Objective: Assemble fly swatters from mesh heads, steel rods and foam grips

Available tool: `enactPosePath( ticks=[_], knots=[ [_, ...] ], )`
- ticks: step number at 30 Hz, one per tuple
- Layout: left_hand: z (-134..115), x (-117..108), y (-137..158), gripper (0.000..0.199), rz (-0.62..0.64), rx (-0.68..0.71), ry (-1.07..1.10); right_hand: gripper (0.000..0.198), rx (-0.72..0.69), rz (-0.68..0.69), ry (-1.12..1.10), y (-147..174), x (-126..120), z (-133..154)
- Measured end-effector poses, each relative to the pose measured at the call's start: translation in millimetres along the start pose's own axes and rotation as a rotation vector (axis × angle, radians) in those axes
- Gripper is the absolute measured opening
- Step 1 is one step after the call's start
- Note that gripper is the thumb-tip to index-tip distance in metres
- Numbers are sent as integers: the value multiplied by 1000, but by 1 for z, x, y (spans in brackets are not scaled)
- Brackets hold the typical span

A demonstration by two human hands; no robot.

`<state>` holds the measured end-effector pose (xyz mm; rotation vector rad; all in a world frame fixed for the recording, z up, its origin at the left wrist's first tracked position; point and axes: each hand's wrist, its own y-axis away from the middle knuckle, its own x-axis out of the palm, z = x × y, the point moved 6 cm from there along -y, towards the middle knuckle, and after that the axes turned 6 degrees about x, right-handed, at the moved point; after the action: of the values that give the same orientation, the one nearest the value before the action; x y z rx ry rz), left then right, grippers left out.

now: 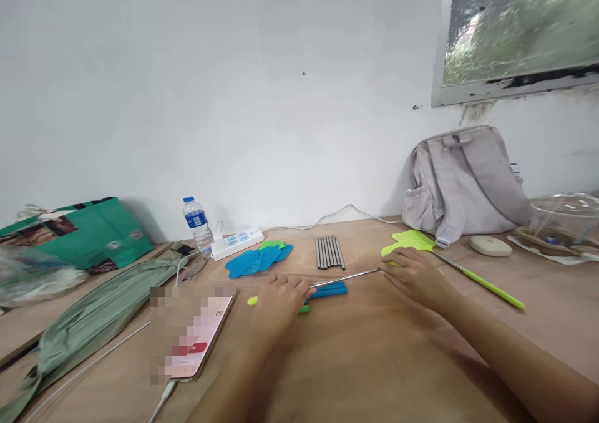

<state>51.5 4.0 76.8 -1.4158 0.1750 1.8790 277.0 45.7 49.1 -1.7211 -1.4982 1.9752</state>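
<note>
My left hand (pixel 281 298) rests palm down on the wooden table (pixel 374 360), over the near end of a thin metal rod (pixel 349 277) and beside blue handle pieces (pixel 330 291). My right hand (pixel 414 274) lies at the rod's far end, fingers curled on it, partly over a lime green flat plastic piece (pixel 409 241). A row of several grey metal rods (pixel 329 252) lies just beyond, and a pile of blue flat plastic pieces (pixel 259 258) sits to the left. Small green bits (pixel 253 300) poke out by my left hand.
A phone (pixel 199 335) on a cable lies at the near left, next to a green pouch (pixel 93 317). A water bottle (pixel 197 222), white power strip (pixel 236 243) and green bag (pixel 79 233) stand at the back left. A grey backpack (pixel 463 186), a finished green swatter (pixel 486 282) and clear container (pixel 564 218) sit right.
</note>
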Motion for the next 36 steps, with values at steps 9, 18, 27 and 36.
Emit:
enactPosePath(
  ticks=[9, 18, 27, 36],
  knots=[
    [-27, 10, -4, 25, -179, -54, -58, 10, 225, 105, -40, -4, 3, 80],
    [-17, -2, -3, 22, -87, 72, -39, 19, 83, -23, 168, -4, 1, 48],
    [21, 5, 13, 28, -173, 44, -111, 21, 86, -28, 255, -1, 5, 11],
    [65, 18, 31, 28, -186, -20, -116, 18, 110, 32, 327, 1, 9, -19]
  ],
)
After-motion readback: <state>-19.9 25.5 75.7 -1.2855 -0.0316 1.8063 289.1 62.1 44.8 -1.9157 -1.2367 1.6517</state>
